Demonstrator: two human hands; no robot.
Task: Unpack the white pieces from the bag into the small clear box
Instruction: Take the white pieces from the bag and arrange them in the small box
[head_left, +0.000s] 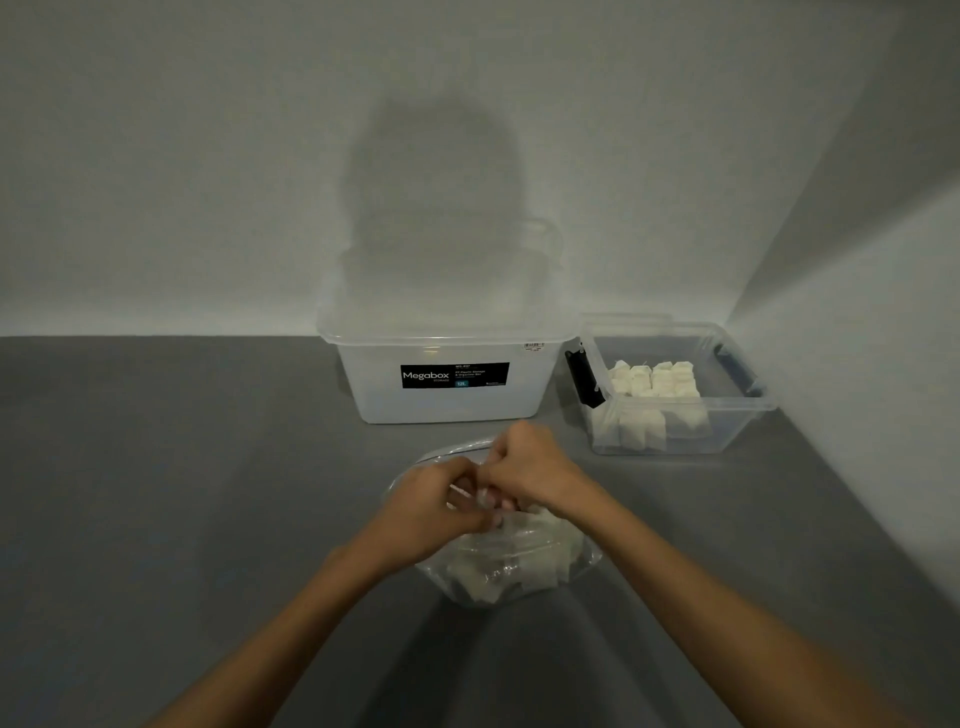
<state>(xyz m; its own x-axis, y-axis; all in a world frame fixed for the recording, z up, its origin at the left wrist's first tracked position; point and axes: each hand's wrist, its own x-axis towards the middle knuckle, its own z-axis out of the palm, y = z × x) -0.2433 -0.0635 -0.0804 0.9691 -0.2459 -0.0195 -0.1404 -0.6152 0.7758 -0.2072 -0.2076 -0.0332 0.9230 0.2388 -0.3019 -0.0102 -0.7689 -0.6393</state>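
A clear plastic bag (511, 566) holding several white pieces lies on the grey table in front of me. My left hand (434, 501) and my right hand (527, 467) meet over the bag's top, and both pinch its plastic near the mouth with curled fingers. The small clear box (727, 415) stands open at the right, by the wall corner, with several white pieces (652, 384) stacked inside it.
A larger clear storage box (441, 364) with a black Megabox label stands behind the bag, against the back wall. The small box has black clips on its left and right sides. A wall runs close along the right edge of the table.
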